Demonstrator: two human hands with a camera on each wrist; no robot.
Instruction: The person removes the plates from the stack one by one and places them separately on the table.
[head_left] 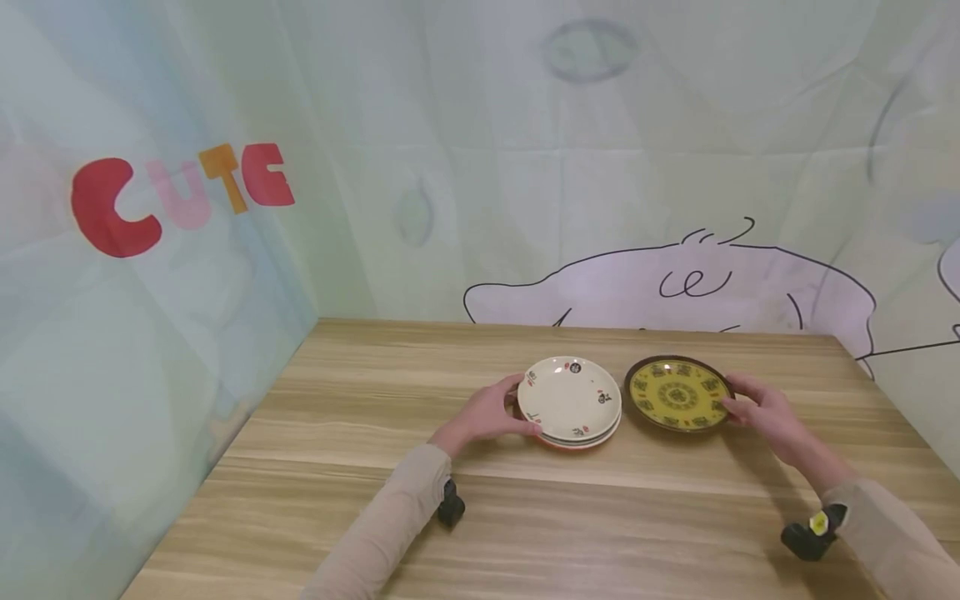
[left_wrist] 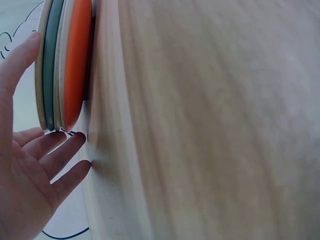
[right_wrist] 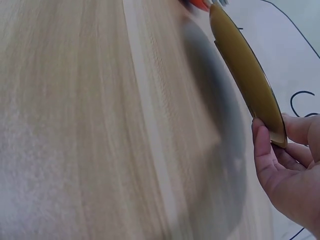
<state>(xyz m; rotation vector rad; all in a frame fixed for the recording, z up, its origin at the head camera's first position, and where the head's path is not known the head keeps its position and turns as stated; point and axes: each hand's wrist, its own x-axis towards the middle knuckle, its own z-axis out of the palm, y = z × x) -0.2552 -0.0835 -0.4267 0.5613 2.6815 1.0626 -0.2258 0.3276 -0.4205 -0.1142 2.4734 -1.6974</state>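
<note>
A stack of plates stands on the wooden table, the topmost white with small printed figures. Seen edge-on in the left wrist view, the stack has green and pale layers above an orange bottom one. At its left side, my left hand touches the rim with its thumb, its other fingers spread and fairly straight along the edge. My right hand pinches the right rim of a yellow patterned plate with a dark brown border. Held tilted, this plate is off the table, its shadow beneath.
The wood-grain table extends toward me and to both sides. A pale printed cloth hangs behind it and along the left, with coloured letters. Each wrist wears a small black device below the sleeve.
</note>
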